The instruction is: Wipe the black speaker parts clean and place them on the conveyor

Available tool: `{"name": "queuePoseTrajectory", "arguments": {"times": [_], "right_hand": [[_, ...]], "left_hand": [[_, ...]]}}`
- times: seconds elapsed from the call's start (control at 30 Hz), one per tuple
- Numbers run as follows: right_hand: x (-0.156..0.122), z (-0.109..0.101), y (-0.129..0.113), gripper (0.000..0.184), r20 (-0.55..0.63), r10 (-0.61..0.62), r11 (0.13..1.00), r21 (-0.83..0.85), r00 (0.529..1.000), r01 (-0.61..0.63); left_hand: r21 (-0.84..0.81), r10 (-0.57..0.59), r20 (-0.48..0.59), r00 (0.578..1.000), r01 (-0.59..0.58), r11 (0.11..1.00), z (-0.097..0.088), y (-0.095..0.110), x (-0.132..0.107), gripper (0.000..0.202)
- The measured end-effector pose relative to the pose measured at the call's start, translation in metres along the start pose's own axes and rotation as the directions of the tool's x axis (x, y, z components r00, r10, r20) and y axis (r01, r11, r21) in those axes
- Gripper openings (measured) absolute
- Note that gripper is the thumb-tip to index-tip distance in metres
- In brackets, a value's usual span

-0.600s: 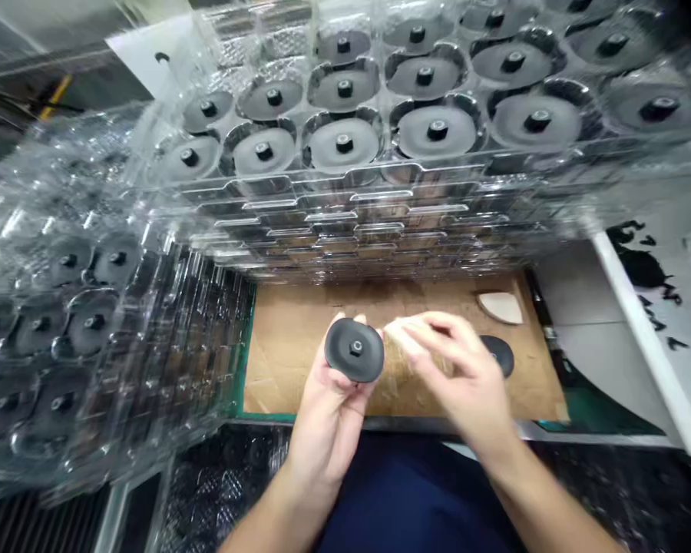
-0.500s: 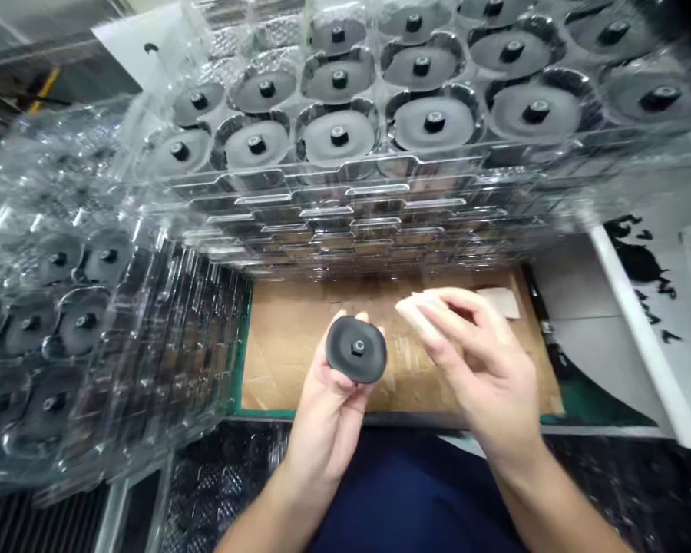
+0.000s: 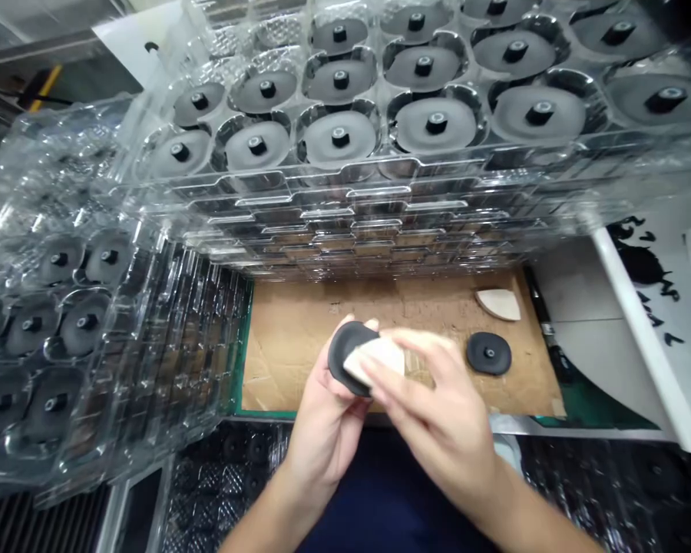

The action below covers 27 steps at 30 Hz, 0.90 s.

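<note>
My left hand [image 3: 327, 415] grips a round black disc [image 3: 345, 357], tilted so its face turns toward my right hand. My right hand [image 3: 434, 418] pinches a pale wedge-shaped pad [image 3: 381, 359] and presses it against that face, hiding the disc's centre. A second black disc [image 3: 488, 353] with a central stud lies flat on the brown cardboard sheet [image 3: 299, 369], right of my hands. Beyond it rests another pale wedge piece [image 3: 498, 305].
Stacked clear plastic trays [image 3: 334, 184] holding rows of grey studded discs rise ahead, and a second stack [image 3: 81, 307] stands on the left. A green mat edge [image 3: 239, 369] borders the cardboard. A white rail [image 3: 639, 322] runs down the right side.
My right hand has moved left and brought the pale pad onto the disc in my left hand. That disc has tilted, and the second disc on the cardboard is now fully visible.
</note>
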State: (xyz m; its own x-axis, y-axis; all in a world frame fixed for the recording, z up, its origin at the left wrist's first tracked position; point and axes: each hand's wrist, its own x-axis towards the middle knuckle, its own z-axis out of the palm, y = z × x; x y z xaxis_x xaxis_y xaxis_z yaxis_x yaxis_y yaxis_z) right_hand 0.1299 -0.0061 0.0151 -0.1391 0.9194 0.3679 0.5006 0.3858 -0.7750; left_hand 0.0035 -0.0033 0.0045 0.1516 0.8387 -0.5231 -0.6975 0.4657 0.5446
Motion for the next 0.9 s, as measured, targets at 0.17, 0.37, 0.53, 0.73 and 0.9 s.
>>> {"name": "queuePoseTrajectory", "arguments": {"times": [0.17, 0.37, 0.53, 0.73, 0.9], "right_hand": [[-0.008, -0.001, 0.003, 0.029, 0.006, 0.069, 0.992, 0.105, 0.998, -0.069], [-0.051, 0.0, 0.032, 0.023, 0.182, 0.758, 0.402, 0.626, 0.626, -0.668], [-0.06, 0.008, 0.044, 0.039, 0.27, 0.826, 0.192, 0.691, 0.495, -0.697], [-0.015, -0.004, 0.012, 0.023, 0.031, 0.666, 0.579, 0.609, 0.746, -0.542], [0.021, -0.019, -0.013, 0.021, 0.318, 0.116, 0.972, 0.159, 0.941, -0.173]], "left_hand": [[-0.004, 0.046, -0.017, 0.999, -0.046, 0.999, -0.002, 0.001, 0.003, 0.044], [-0.018, 0.098, -0.118, 0.988, -0.101, 0.995, -0.003, 0.004, 0.005, 0.047], [-0.015, 0.066, -0.131, 0.989, -0.069, 0.998, 0.001, 0.0, 0.003, 0.055], [0.02, 0.033, -0.074, 0.997, -0.031, 0.999, 0.002, -0.007, -0.002, 0.05], [0.074, -0.083, -0.109, 0.991, 0.091, 0.993, -0.004, -0.011, -0.004, 0.047]]}}
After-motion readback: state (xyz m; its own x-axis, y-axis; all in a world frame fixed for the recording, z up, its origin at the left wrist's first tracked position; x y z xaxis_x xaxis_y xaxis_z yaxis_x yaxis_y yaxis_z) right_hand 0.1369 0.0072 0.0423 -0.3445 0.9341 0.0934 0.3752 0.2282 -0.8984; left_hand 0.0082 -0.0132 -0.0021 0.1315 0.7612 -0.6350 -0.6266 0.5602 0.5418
